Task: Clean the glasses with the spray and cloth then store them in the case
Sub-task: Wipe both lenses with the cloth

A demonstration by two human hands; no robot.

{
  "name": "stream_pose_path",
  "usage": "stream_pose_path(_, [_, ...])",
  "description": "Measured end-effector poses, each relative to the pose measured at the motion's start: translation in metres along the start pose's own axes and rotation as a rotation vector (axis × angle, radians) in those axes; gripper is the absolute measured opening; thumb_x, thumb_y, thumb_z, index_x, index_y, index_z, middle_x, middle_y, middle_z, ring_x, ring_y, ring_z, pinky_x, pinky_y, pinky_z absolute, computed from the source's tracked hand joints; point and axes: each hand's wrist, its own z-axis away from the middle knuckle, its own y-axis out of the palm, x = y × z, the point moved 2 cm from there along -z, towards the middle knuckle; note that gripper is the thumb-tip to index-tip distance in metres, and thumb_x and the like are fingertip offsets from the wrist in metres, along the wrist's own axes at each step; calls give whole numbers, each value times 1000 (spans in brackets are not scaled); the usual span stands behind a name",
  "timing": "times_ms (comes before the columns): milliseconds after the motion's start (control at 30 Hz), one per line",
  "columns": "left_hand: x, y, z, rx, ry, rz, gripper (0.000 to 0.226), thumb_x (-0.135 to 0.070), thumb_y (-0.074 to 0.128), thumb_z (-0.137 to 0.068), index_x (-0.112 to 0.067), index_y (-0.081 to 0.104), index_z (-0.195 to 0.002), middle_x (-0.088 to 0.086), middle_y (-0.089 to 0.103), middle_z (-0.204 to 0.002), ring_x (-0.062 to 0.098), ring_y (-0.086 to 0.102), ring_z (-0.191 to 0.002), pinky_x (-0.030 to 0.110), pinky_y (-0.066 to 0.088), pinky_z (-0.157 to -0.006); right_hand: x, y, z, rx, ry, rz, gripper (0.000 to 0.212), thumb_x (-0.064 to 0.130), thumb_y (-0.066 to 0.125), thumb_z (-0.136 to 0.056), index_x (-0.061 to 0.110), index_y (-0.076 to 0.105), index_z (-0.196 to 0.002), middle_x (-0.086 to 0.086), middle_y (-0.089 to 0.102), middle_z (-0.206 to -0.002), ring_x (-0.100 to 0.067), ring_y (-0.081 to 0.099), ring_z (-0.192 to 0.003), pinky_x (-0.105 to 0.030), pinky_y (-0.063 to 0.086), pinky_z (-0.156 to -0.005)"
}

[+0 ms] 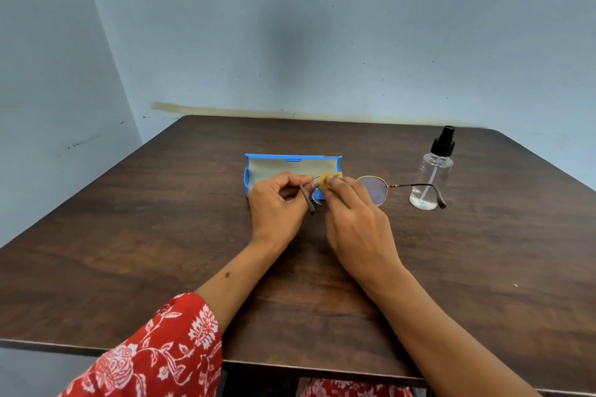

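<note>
Wall (322, 26): pale blue, scuffed and speckled, runs behind the bench; a yellowish stain lies along its foot.
Bench (161, 235): dark wood-grain top with rounded far corners; carries every item listed below.
Sleeve (154, 348): red with a white floral print, covers the left forearm near the front edge of the bench.
Left hand (277, 206): fingers curled, pinching the glasses at the left end of the frame, where the left arm of the frame hangs down beside the thumb.
Right hand (358, 219): fingers curled round the cloth, pressing it onto the left lens.
Case (258, 164): blue, lid open and standing up at the back, beige lining showing; sits at mid-bench just behind both hands, partly hidden by them.
Glasses (374, 188): round thin metal frame, held above the bench between the two hands, in front of the case; right lens bare and in view, right arm stretched out sideways towards the bottle, its dark tip in front of the bottle's base.
Bottle (432, 177): clear plastic sprayer with black pump top, upright, to the right of the case; a little clear liquid sits at the bottom.
Cloth (329, 179): small, yellow, bunched at the right fingertips against the lens; mostly hidden by the fingers.
</note>
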Motion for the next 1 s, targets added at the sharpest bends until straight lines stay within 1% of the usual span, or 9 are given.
stream_pose_path(67, [1, 0, -1, -11, 3, -8, 10, 1, 73, -76, 4, 71, -85, 3, 70, -82, -9, 65, -69, 7, 50, -68, 4, 0, 1, 39, -48, -18, 31, 5, 46, -76, 0, 70, -95, -9, 70, -94, -25, 67, -88, -29, 53, -75])
stream_pose_path(133, [1, -1, -2, -20, -5, -14, 10, 1, 73, -76, 4, 71, -85, 3, 70, -82, -11, 64, -68, 6, 49, -68, 7, -1, 2, 68, -87, -53, 34, 10, 41, -72, 3, 71, -87, -6, 70, -89, -22, 66, -81, -27, 52, -68])
stream_pose_path(267, [2, 0, -2, -25, -5, -6, 11, 1, 74, -76, 5, 71, -85, 5, 70, -82, -7, 65, -69, 8, 51, -67, 3, -1, 1, 34, -27, -35, 30, -1, 50, -75, -1, 70, -97, -11, 70, -97, -26, 66, -92, -30, 55, -76])
stream_pose_path(400, [2, 1, 0, -23, -6, -5, 11, -1, 75, -75, 3, 71, -83, 3, 70, -81, -6, 66, -68, 9, 52, -66, -3, 0, 0, 20, 61, 3, 42, -12, 66, -68, -8, 64, -110, -20, 65, -111, -31, 62, -106, -34, 55, -83])
stream_pose_path(600, [3, 0, -2, -18, -5, -6, 9, 3, 73, -76, 5, 71, -84, 1, 69, -81, -12, 63, -68, 4, 48, -66, 4, 4, 3, 65, -87, -19, 31, 4, 51, -75, 0, 70, -100, -9, 70, -95, -24, 66, -90, -30, 54, -77])
stream_pose_path(667, [3, 0, -1, -22, -3, -3, 9, 3, 73, -76, 4, 71, -84, 2, 69, -81, -10, 64, -68, 5, 49, -66, 2, 3, 3, 43, -55, -2, 28, -1, 58, -75, -1, 70, -100, -11, 70, -96, -26, 66, -92, -30, 55, -78])
stream_pose_path(767, [2, 1, 0, -18, -3, 1, 11, 0, 75, -75, 4, 71, -84, 4, 71, -82, -4, 66, -70, 9, 52, -68, -3, 2, 1, 25, 40, 51, 37, -9, 68, -70, -7, 66, -107, -20, 67, -108, -31, 64, -104, -34, 54, -83])
stream_pose_path(833, [1, 1, 1, -16, 3, -9, 11, 0, 75, -74, 3, 72, -84, 2, 70, -80, -8, 65, -69, 7, 51, -67, -2, 3, 1, 34, 36, 58, 42, -10, 69, -67, -9, 64, -109, -22, 65, -111, -33, 62, -106, -37, 53, -86])
stream_pose_path(1000, [3, -1, 0, -18, -5, -12, 11, 2, 74, -76, 2, 72, -86, 1, 69, -81, -11, 64, -69, 5, 49, -67, 3, 3, 4, 64, -48, -48, 33, 3, 53, -71, -2, 69, -100, -11, 69, -97, -26, 66, -93, -30, 54, -80])
